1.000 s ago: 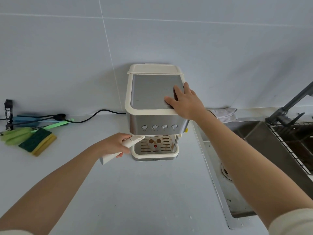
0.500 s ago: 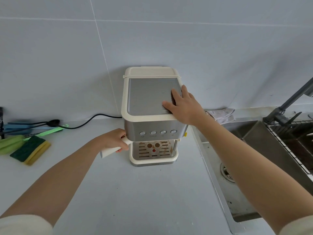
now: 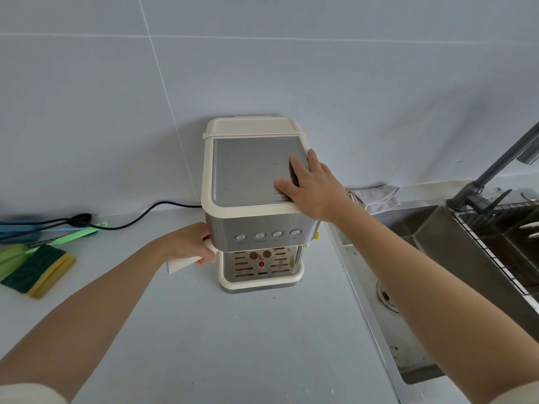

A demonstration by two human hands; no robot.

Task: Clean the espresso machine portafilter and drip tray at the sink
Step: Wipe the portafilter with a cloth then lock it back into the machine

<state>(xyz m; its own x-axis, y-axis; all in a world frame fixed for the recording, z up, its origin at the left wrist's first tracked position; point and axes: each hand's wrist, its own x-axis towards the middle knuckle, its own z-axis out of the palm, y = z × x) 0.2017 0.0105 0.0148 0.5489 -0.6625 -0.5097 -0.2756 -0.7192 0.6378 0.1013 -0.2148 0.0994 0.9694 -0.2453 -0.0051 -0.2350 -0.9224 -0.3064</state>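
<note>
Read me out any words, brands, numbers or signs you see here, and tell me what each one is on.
No text here can be read.
Buttons on the espresso machine: a small symbol under each, too small to make out.
Front edge of the base: a faint dark mark, perhaps a brand, too blurred to read.

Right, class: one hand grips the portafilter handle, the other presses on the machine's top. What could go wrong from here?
1. If the right hand slips off the smooth top while the left hand pulls the portafilter handle, the espresso machine may skid or tip.
2. The power cord runs off left; dragging the machine could strain it.
</note>
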